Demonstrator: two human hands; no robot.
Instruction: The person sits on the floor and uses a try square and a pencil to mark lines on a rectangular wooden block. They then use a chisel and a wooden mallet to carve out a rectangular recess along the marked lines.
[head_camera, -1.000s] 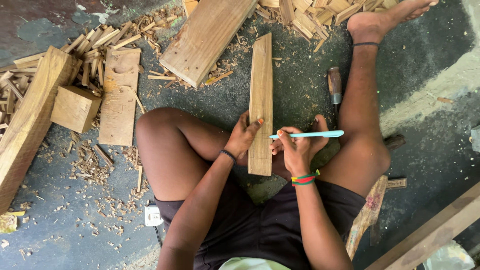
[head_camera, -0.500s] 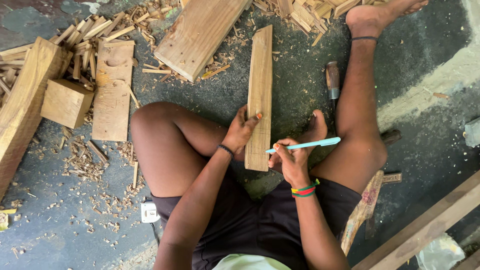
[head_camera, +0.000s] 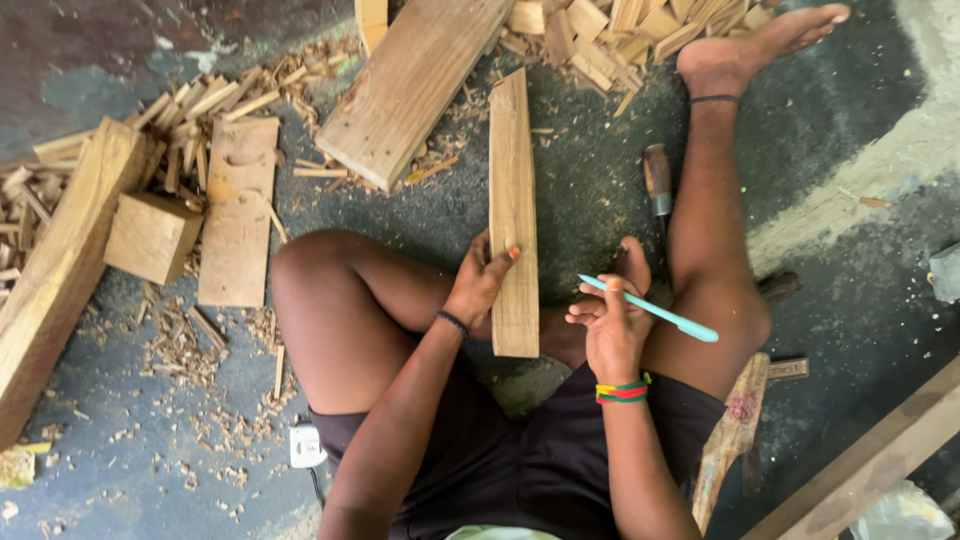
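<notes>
Left hand (head_camera: 478, 283) steadies a flat plank (head_camera: 513, 210) (rough-grained); right hand (head_camera: 610, 325) pinches a slim pen (head_camera: 650, 309).

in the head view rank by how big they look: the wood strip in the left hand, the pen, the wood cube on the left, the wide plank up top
1. wide plank
2. wood strip
3. wood cube
4. pen

The strip lies nearer the camera, so first and second are unsure.

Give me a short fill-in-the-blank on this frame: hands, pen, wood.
1. The left hand steadies a long wooden ____ lying on the floor.
2. The right hand holds a light-blue ____.
3. The right wrist wears red, yellow and green bands; the left wrist wears a ____ band.
4. A chisel lies on the floor beside the outstretched ____.

Missing words: plank; pen; black; leg
</notes>
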